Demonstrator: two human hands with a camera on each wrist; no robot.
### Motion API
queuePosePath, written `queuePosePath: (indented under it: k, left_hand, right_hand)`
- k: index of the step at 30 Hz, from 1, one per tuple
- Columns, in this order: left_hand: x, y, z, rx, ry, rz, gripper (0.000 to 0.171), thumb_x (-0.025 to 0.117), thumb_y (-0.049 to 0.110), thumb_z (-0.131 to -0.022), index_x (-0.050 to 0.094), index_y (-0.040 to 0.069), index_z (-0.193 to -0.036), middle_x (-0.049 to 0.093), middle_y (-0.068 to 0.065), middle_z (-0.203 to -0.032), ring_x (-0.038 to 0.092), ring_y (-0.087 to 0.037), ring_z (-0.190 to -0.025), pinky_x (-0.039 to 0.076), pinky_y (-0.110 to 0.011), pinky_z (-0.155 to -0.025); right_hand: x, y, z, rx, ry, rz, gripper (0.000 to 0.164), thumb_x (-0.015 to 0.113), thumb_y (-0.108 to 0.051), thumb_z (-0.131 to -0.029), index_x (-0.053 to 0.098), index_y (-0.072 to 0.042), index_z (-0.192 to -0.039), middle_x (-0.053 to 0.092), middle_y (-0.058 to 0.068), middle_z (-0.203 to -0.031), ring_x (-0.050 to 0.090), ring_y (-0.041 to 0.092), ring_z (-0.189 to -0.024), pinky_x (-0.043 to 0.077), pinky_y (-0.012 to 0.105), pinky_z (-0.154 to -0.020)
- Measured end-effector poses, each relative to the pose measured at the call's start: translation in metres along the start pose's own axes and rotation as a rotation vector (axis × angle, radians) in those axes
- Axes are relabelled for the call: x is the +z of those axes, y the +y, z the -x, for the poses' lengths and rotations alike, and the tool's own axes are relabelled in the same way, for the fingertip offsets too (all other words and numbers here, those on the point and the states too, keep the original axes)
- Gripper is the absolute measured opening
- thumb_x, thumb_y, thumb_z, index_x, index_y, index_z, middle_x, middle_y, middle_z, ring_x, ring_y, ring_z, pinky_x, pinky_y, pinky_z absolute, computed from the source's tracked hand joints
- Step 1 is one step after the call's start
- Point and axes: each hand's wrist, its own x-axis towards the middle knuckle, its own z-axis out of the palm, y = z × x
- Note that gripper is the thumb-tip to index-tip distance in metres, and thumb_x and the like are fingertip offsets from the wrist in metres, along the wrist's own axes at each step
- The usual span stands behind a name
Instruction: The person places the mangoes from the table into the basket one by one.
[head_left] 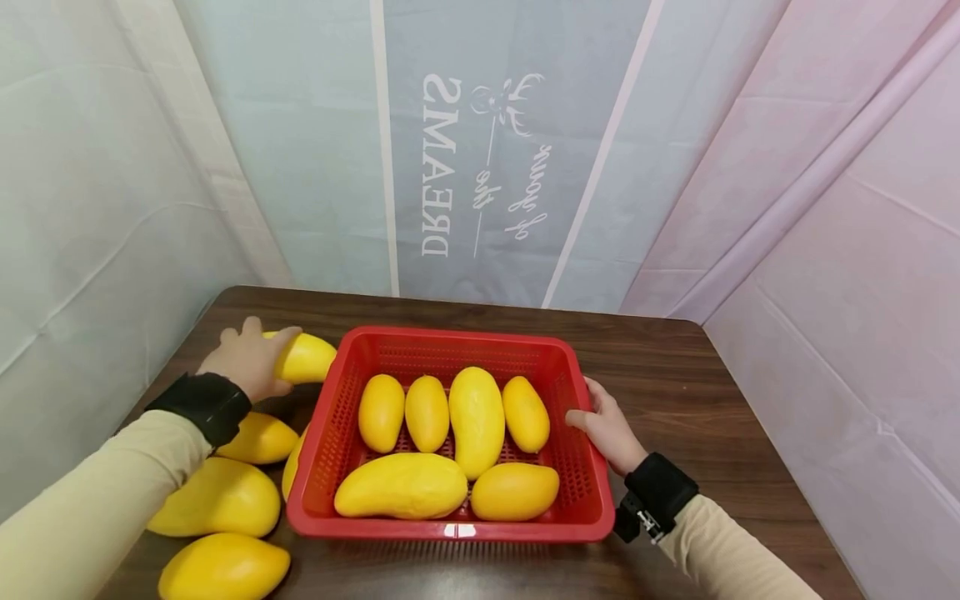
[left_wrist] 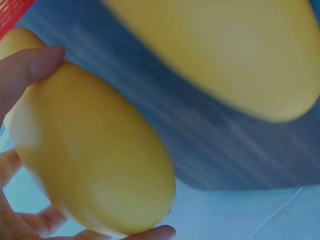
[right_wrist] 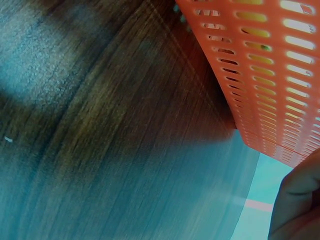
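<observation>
My left hand [head_left: 251, 358] grips a yellow mango [head_left: 303, 358] just left of the basket. In the left wrist view the thumb lies over one end of this mango [left_wrist: 100, 150], and the fingers curl round its other side. A red perforated plastic basket [head_left: 457, 533] stands on the table, with several mangoes inside, among them a long one [head_left: 401, 486] and a curved one [head_left: 477, 421]. My right hand [head_left: 611, 425] holds the basket's right rim, thumb over the inner edge. The right wrist view shows the basket's slotted side wall [right_wrist: 270, 85] and part of that hand.
More mangoes lie left of the basket: one near the front [head_left: 223, 568], a larger one [head_left: 221, 498], another beneath my left wrist [head_left: 258, 439], and one partly hidden by the basket [head_left: 291, 467]. The dark wooden table [head_left: 697, 425] ends at fabric curtains [head_left: 510, 167].
</observation>
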Motion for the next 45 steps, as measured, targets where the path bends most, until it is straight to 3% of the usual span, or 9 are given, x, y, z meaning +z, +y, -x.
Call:
queuePosePath:
  k: [5, 11, 18, 25, 31, 38, 45]
  left_hand:
    - [-0.013, -0.001, 0.000, -0.036, 0.067, -0.016, 0.087, 0.082, 0.036, -0.073, 0.040, 0.004, -0.142, 0.039, -0.039, -0.111, 0.048, -0.055, -0.088, 0.051, -0.062, -0.063]
    - [-0.016, -0.003, 0.003, -0.059, 0.156, -0.027, 0.086, 0.079, 0.041, -0.072, 0.042, -0.009, -0.130, 0.038, -0.037, -0.105, 0.047, -0.056, -0.086, 0.050, -0.064, -0.061]
    - [-0.014, -0.001, 0.001, -0.072, 0.263, -0.054, 0.079, 0.072, 0.047, -0.075, 0.043, -0.006, -0.126, 0.045, -0.034, -0.099, 0.046, -0.052, -0.084, 0.049, -0.059, -0.057]
    - [-0.021, 0.017, -0.001, -0.036, 0.331, -0.042, 0.081, 0.069, 0.051, -0.076, 0.045, -0.007, -0.127, 0.056, -0.027, -0.095, 0.051, -0.044, -0.081, 0.048, -0.052, -0.057]
    - [-0.028, 0.039, -0.001, 0.042, 0.322, -0.048, 0.077, 0.069, 0.051, -0.079, 0.044, -0.004, -0.127, 0.056, -0.022, -0.097, 0.048, -0.041, -0.085, 0.050, -0.049, -0.057]
    - [-0.029, 0.058, -0.004, 0.149, 0.311, -0.105, 0.081, 0.071, 0.051, -0.080, 0.044, 0.003, -0.139, 0.053, -0.029, -0.120, 0.047, -0.048, -0.102, 0.056, -0.054, -0.063]
    - [-0.028, 0.075, -0.006, 0.187, 0.217, -0.039, 0.088, 0.068, 0.054, -0.084, 0.037, 0.002, -0.148, 0.048, -0.029, -0.127, 0.043, -0.047, -0.108, 0.057, -0.052, -0.075]
  right_hand:
    - [0.000, -0.001, 0.000, -0.001, 0.001, 0.003, 0.067, 0.050, 0.000, -0.092, 0.022, 0.000, -0.152, 0.046, 0.033, -0.140, 0.067, 0.040, -0.108, 0.058, 0.049, -0.082]
    - [0.000, -0.001, -0.001, 0.001, 0.007, 0.007, 0.067, 0.051, 0.000, -0.091, 0.022, -0.001, -0.152, 0.047, 0.033, -0.138, 0.068, 0.038, -0.106, 0.058, 0.049, -0.082]
    - [0.000, -0.001, -0.001, 0.007, 0.009, 0.013, 0.067, 0.051, -0.001, -0.092, 0.022, 0.000, -0.152, 0.046, 0.034, -0.139, 0.068, 0.039, -0.106, 0.058, 0.049, -0.081]
    - [-0.001, -0.002, 0.000, 0.017, 0.008, 0.009, 0.067, 0.050, -0.001, -0.092, 0.021, -0.001, -0.152, 0.046, 0.033, -0.139, 0.068, 0.038, -0.106, 0.058, 0.049, -0.081]
    - [-0.002, -0.002, 0.000, 0.017, 0.006, 0.008, 0.067, 0.050, -0.001, -0.092, 0.021, -0.002, -0.153, 0.046, 0.033, -0.140, 0.068, 0.037, -0.106, 0.058, 0.048, -0.082]
    - [-0.002, -0.001, 0.000, 0.022, 0.000, 0.002, 0.067, 0.050, -0.002, -0.092, 0.021, -0.002, -0.153, 0.046, 0.033, -0.140, 0.068, 0.037, -0.106, 0.058, 0.048, -0.082]
    - [-0.001, -0.001, 0.000, 0.020, 0.004, 0.008, 0.067, 0.050, -0.002, -0.092, 0.020, -0.002, -0.153, 0.045, 0.032, -0.141, 0.067, 0.038, -0.108, 0.058, 0.048, -0.084]
